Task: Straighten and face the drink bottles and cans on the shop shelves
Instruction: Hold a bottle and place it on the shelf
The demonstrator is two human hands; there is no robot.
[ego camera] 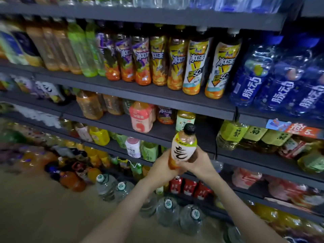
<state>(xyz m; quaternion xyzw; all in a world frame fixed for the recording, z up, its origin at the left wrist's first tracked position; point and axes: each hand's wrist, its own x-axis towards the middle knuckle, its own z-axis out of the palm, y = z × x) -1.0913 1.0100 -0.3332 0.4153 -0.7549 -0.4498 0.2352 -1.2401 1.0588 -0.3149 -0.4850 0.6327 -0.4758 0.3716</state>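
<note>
Bottle (183, 146) is gripped by its lower half in both hands: the left hand (162, 166) is wrapped round the base from the left, the right hand (199, 163) is curled against the opposite side, its fingers partly hidden behind the body. The bottle is held in the air, near upright, in front of the middle shelf (205, 137) and touching no shelf. The label (181, 149) is turned toward the camera, judged to be a check of the face before placement. Body: smooth clear plastic, rounded shoulder, orange-brown liquid. Sleeve: glossy white with a bold black character. Cap (189, 128): black. Bare dark shelf board is noted just behind, beside a green-labelled bottle (185, 118). Above, tall waisted tea bottles (192, 67) stand in a row, labels outward.
</note>
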